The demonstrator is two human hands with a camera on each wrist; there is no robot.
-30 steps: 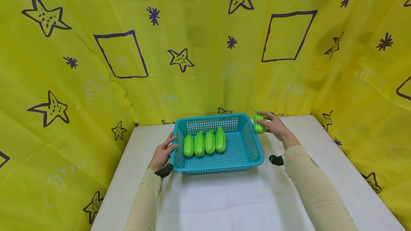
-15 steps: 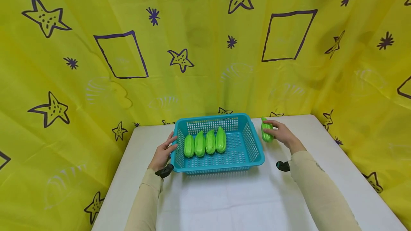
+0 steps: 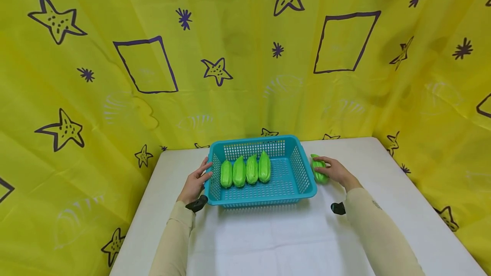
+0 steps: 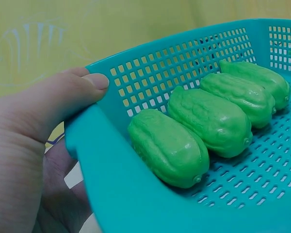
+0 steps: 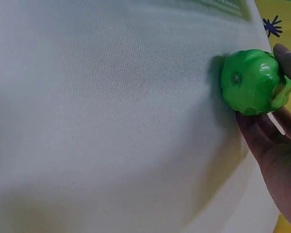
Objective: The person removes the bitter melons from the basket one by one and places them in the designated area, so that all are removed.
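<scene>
My left hand (image 3: 193, 185) grips the left rim of a blue-green plastic basket (image 3: 253, 202). In the left wrist view its thumb lies over the rim while the fingers are below and outside. Several glossy green bitter melons (image 4: 211, 121) with ridged skins lie side by side in the basket's left half. Just outside the basket's right wall, my right hand (image 3: 338, 171) pinches another bitter melon (image 5: 252, 80) between thumb and fingers. That melon is down at the white tabletop; whether its full weight rests there, I cannot tell.
The white table (image 3: 268, 242) extends in front of the basket and to both sides. A yellow curtain (image 3: 245, 105) with dark star drawings closes off the back and sides. Black wrist mounts (image 3: 197, 203) sit near both hands.
My right hand has brought its bitter melon from beside the basket's upper right corner slightly right, then toward me and down to the table. The left hand and basket stay put.
</scene>
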